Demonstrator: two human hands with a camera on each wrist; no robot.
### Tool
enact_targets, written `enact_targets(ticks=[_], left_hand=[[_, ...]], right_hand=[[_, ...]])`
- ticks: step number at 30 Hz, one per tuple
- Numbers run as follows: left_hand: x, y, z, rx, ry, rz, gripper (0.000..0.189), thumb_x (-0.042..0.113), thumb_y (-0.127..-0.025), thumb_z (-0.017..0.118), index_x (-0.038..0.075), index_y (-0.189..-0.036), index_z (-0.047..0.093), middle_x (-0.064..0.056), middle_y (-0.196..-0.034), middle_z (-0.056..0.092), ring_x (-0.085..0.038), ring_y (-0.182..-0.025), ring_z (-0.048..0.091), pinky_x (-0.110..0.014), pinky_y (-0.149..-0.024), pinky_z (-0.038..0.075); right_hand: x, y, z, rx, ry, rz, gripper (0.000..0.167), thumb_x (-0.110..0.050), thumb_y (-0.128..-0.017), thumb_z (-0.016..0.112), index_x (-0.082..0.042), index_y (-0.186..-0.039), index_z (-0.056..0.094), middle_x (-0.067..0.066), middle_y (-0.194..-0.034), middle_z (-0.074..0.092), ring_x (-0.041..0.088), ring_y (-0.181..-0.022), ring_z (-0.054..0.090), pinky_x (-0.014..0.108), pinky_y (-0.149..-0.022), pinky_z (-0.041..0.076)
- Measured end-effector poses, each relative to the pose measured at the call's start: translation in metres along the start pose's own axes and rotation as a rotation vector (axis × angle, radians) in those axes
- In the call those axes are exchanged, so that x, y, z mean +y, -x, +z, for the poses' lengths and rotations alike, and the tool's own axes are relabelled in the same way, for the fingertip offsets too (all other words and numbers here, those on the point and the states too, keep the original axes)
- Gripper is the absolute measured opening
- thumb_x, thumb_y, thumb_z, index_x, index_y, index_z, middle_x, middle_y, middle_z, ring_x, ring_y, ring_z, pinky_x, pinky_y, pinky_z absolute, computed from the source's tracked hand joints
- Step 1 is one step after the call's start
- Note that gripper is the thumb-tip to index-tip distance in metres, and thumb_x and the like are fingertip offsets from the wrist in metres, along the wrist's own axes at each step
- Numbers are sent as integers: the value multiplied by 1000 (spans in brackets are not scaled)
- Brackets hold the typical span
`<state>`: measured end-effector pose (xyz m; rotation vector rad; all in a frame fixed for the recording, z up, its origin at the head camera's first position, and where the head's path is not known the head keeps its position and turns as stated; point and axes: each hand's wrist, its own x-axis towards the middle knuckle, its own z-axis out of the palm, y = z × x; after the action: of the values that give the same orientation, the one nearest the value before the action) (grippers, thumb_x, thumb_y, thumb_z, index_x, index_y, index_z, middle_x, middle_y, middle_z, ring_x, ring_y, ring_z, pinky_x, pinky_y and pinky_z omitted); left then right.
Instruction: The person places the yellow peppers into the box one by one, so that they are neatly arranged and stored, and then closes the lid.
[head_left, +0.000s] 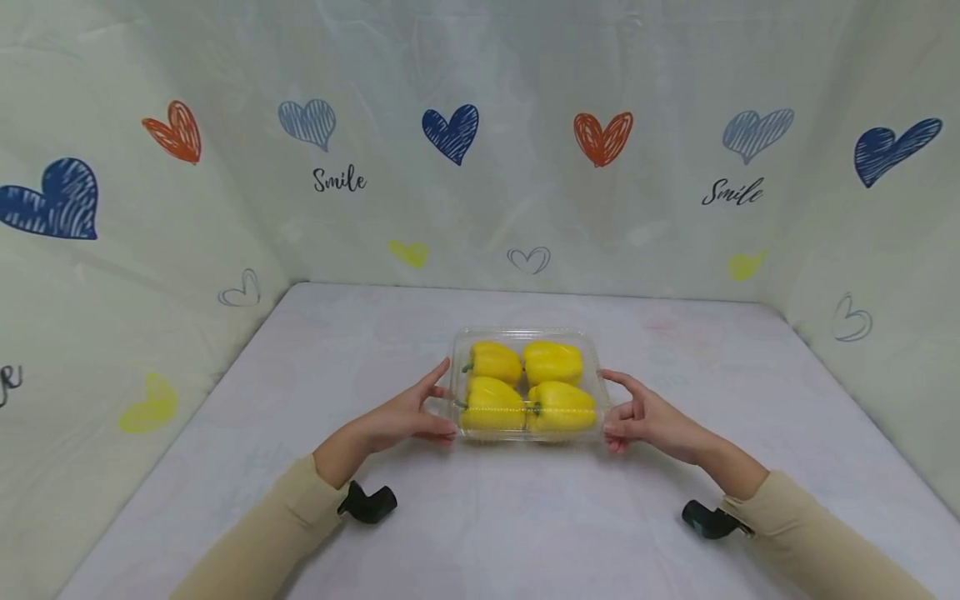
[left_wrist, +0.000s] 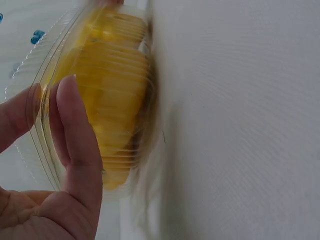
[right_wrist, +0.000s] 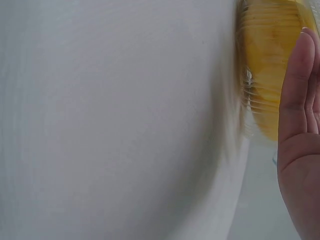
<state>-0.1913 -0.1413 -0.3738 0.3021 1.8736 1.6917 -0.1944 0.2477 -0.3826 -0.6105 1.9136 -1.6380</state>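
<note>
A clear plastic clamshell box (head_left: 525, 333) with several yellow bell peppers (head_left: 553, 362) in it lies between my two hands over the middle of the table. My left hand (head_left: 408, 414) grips its left side, thumb near the front corner and fingers spread along the edge. On the other side my right hand (head_left: 651, 419) holds the right edge in much the same way. The left wrist view shows the fingers (left_wrist: 75, 125) pinching the box's rim, with its ribbed wall (left_wrist: 120, 155) beside them. In the right wrist view, fingers (right_wrist: 295, 95) lie against the ribbed side.
A pale cloth covers the table (head_left: 517, 533). White curtains (head_left: 525, 192) printed with hearts and "Smile" stand behind and at both sides. A black wrist device (head_left: 369, 503) sits at the left cuff, and another black device (head_left: 708, 520) at the right cuff.
</note>
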Motion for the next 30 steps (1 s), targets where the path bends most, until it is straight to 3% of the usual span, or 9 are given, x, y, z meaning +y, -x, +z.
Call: enact_targets(ticks=[11,18,26,30], left_hand=[[4,-4,6,88,-12,-20,101,-16,-80,62,16,-151,-3,-27,-139,21,-20,-68,64,-33,-72,56],[6,-5,4,84,-31,-30,100,-16,-80,61,15,-150,-3,-27,-140,21,-21,-68,64,-34,-72,56],[1,-1,-2,68,-43,-25,99,-8,-81,66,20,-151,2,-23,-141,22,-24,-73,66,-36,-73,56],[-1,0,-2,64,-63,-4,95,-3,-82,68,21,-151,6,-22,-140,25,-26,-77,66,-37,-74,56]], right_hand=[[-3,-5,7,44,-64,17,90,0,-86,63,-2,-146,-5,6,-75,63,17,-62,58,33,-64,56],[-6,-7,12,87,-82,59,90,0,-86,63,-2,-147,-4,6,-74,63,16,-60,58,29,-61,55],[-13,-4,7,95,72,116,89,-12,-86,67,-4,-148,4,21,-90,65,27,-72,64,35,-74,56],[-15,0,3,102,133,130,85,-12,-87,66,-2,-148,7,20,-94,63,33,-80,63,35,-76,55]])
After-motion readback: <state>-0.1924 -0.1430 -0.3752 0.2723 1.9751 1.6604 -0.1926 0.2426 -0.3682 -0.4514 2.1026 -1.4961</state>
